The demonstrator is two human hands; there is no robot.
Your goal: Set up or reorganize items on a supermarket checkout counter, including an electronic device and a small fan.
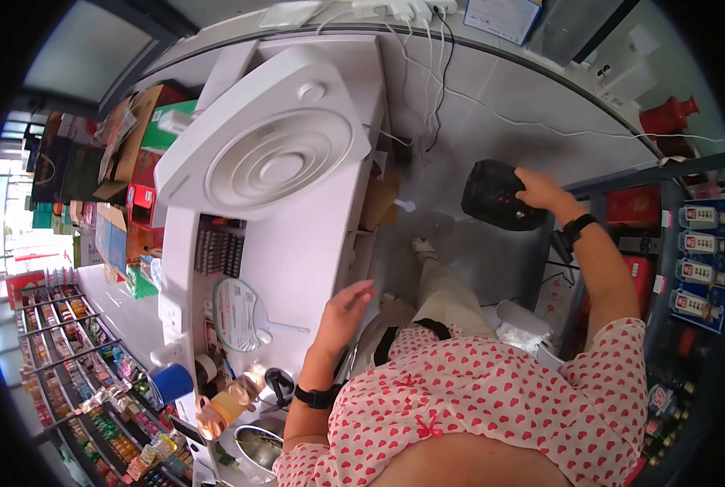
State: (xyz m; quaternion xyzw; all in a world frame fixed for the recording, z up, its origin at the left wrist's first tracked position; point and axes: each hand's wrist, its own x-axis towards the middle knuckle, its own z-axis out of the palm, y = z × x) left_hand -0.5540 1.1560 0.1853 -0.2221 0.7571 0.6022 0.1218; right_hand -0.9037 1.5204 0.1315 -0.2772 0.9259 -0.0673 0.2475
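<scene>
My right hand (538, 193) grips the near edge of a black boxy object (492, 195) with rounded corners and small red marks. Its exact kind does not show. The object is held out over the grey floor (460, 252), on the right of the view. My left hand (348, 310) holds nothing, its fingers apart and a little bent, close to the front edge of the white counter (297, 252). On that counter, nearest to my left hand, lie a round clear-rimmed fan (242, 314) and its thin handle.
A large white fan-like appliance (273, 154) stands over the counter. White cables (500, 114) hang from a power strip (403, 8) along the wall. Shelves with boxed bottles (699, 243) flank the right; snack racks (78, 349) fill the lower left. A cardboard box (378, 203) sits beside the counter.
</scene>
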